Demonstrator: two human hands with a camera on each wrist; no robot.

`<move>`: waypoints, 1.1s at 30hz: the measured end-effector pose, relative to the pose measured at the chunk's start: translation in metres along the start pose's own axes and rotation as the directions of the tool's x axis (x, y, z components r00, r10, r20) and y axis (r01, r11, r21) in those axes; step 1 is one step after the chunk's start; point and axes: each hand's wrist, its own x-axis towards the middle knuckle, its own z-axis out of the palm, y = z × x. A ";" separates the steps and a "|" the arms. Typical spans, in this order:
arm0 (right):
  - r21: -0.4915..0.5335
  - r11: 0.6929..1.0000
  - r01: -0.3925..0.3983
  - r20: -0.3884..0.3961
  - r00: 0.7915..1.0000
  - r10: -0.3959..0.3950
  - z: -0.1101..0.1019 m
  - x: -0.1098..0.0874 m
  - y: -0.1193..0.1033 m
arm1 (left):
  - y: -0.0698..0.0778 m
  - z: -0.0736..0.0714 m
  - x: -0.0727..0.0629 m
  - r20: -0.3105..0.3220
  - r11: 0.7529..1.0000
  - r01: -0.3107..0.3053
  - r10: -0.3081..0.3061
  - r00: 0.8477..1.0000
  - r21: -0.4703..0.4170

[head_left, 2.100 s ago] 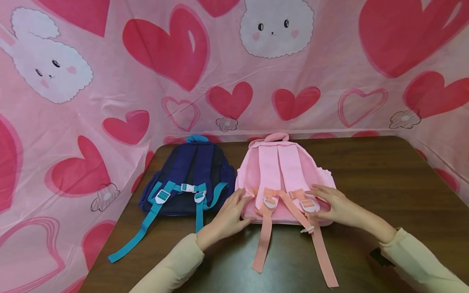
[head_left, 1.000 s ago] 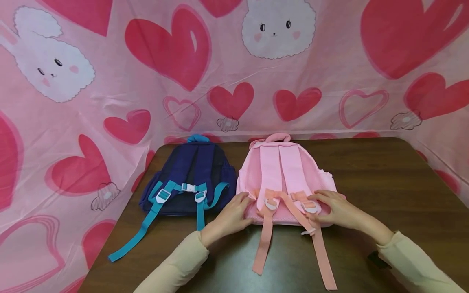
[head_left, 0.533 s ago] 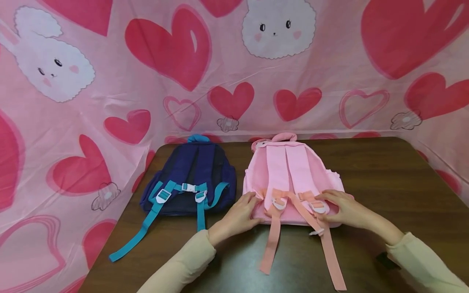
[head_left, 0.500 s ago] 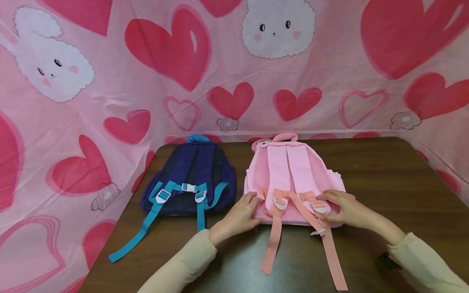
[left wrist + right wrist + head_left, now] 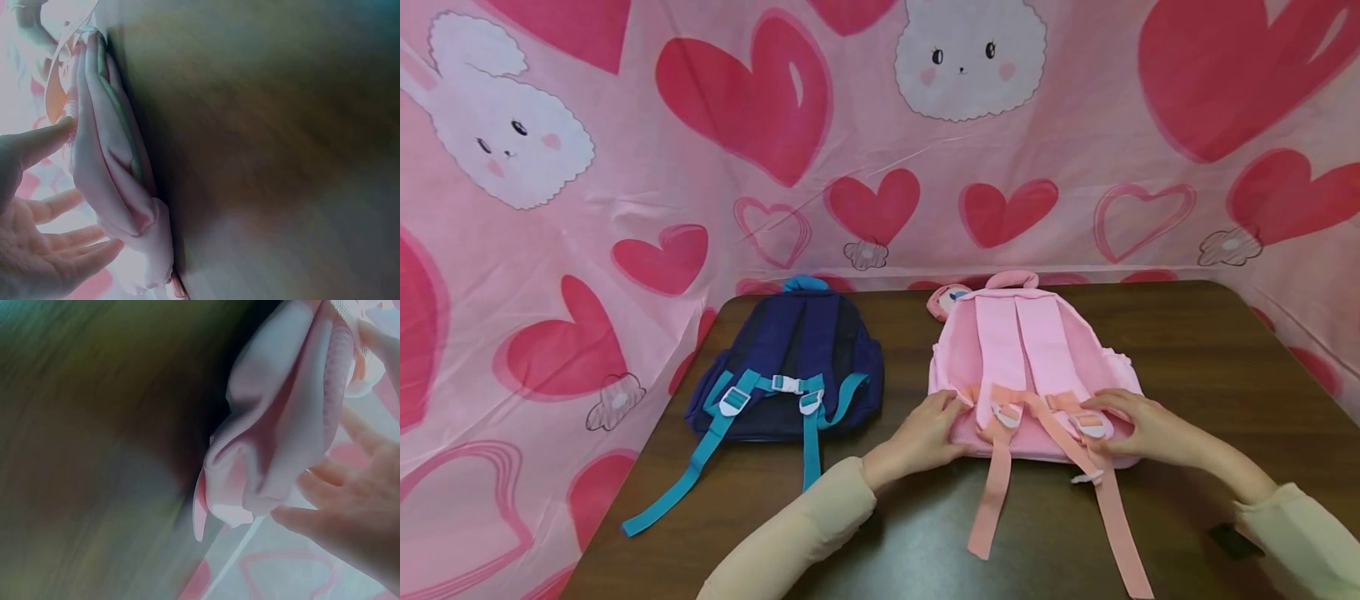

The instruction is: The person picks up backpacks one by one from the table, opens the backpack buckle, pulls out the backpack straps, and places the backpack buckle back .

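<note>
Left hand (image 5: 922, 435) and right hand (image 5: 1153, 432), both spread, touch the pink backpack (image 5: 1037, 362), maybe placing it; next seems to need gentle, even pushing.

The pink backpack (image 5: 1051, 358) has slid right on the table (image 5: 1217, 358).

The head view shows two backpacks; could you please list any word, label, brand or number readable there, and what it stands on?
None can be read on the pink backpack, the dark blue backpack or the heart-print cloth.
The print on the pink piece beside the pink backpack's top is too small to make out.
</note>
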 end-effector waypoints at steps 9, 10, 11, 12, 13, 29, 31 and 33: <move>0.017 0.986 -0.167 0.109 0.980 0.164 -0.017 -0.007 0.007 | 0.005 0.005 0.013 0.007 0.999 -0.044 0.044 0.999 -0.021; 0.023 0.983 -0.183 0.123 0.976 0.179 -0.019 -0.007 0.008 | 0.006 0.006 0.014 0.010 0.999 -0.044 0.045 0.999 -0.027; 0.020 0.981 -0.194 0.133 0.973 0.190 -0.020 -0.008 0.009 | 0.007 0.006 0.015 0.015 0.999 -0.043 0.044 0.999 -0.028; 0.023 0.979 -0.204 0.145 0.969 0.199 -0.022 -0.009 0.010 | 0.008 0.006 0.016 0.019 0.999 -0.043 0.044 0.999 -0.030; 0.030 0.976 -0.216 0.154 0.966 0.209 -0.023 -0.009 0.012 | 0.009 0.007 0.017 0.023 0.999 -0.044 0.044 0.999 -0.028; 0.120 0.961 -0.249 0.202 0.954 0.222 -0.041 -0.029 0.046 | 0.029 0.020 0.043 0.050 0.998 -0.063 0.063 0.997 -0.002; 0.135 0.961 -0.243 0.195 0.957 0.215 -0.044 -0.032 0.050 | 0.032 0.020 0.046 0.059 0.998 -0.066 0.066 0.996 -0.003; 0.144 0.961 -0.237 0.198 0.958 0.207 -0.046 -0.034 0.054 | 0.035 0.020 0.049 0.068 0.998 -0.066 0.066 0.995 -0.002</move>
